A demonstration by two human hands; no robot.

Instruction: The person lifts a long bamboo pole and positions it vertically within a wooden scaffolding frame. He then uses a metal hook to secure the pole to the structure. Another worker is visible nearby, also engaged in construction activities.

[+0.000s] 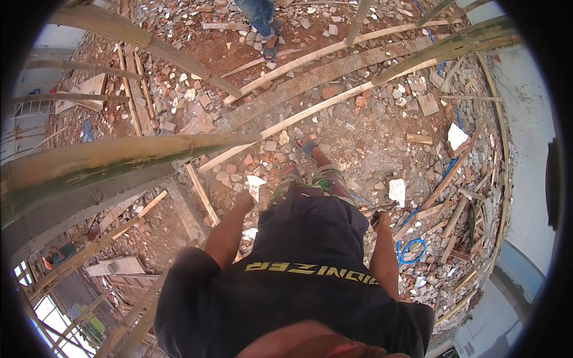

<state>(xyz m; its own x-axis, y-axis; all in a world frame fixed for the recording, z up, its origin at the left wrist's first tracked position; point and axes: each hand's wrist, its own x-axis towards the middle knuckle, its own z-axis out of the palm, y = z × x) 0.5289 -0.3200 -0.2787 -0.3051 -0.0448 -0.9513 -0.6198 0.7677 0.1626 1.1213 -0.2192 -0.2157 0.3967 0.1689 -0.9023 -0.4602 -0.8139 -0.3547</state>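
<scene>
My left hand (243,201) hangs at my left side with its fingers curled. It is beside a white broken slab piece (256,184) on the ground; whether anything is inside the fingers is hidden. On my other side, my right hand (382,221) is closed round a dark-handled tool (375,218). A thin bar reaches out by that hand, and the tool's exact kind does not show. Another white slab piece (397,192) lies just beyond the right hand. My feet, in sandals (309,147), stand on the rubble.
Wooden formwork boards (310,123) run diagonally ahead over broken brick. Large bamboo poles (131,149) slant in from the left; another pole (444,52) is at upper right. Blue hose (412,251) and loose timber lie right. Another person's legs (258,21) stand at the far side.
</scene>
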